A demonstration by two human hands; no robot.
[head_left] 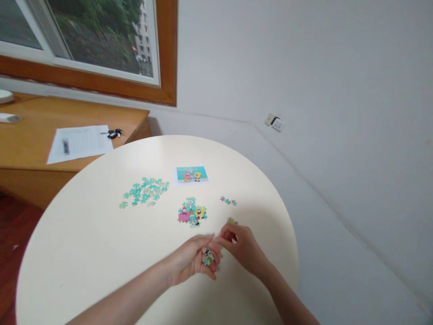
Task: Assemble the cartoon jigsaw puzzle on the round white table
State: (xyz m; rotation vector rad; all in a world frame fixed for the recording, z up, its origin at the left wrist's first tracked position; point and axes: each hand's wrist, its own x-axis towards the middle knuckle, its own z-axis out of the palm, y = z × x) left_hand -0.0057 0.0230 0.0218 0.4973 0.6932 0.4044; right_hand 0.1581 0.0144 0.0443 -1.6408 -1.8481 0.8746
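Note:
My left hand (199, 257) is turned palm up near the front of the round table, its fingers curled around a few jigsaw puzzle pieces (208, 257). Close by, my right hand (241, 243) is closed in a pinch at the left hand's fingertips; what it holds, if anything, is hidden. Beyond the hands lies a partly joined jigsaw puzzle (191, 213) with cartoon figures. A loose puzzle piece (232, 220) shows just past my right hand, and a short row of pieces (228, 200) lies farther back.
Many loose green puzzle pieces (145, 192) are spread on the left of the white round table (101, 253). A picture card (192, 175) lies behind the joined puzzle. On the wooden desk (81, 110) are a paper sheet (84, 140) and keys (114, 133). A wall borders the right.

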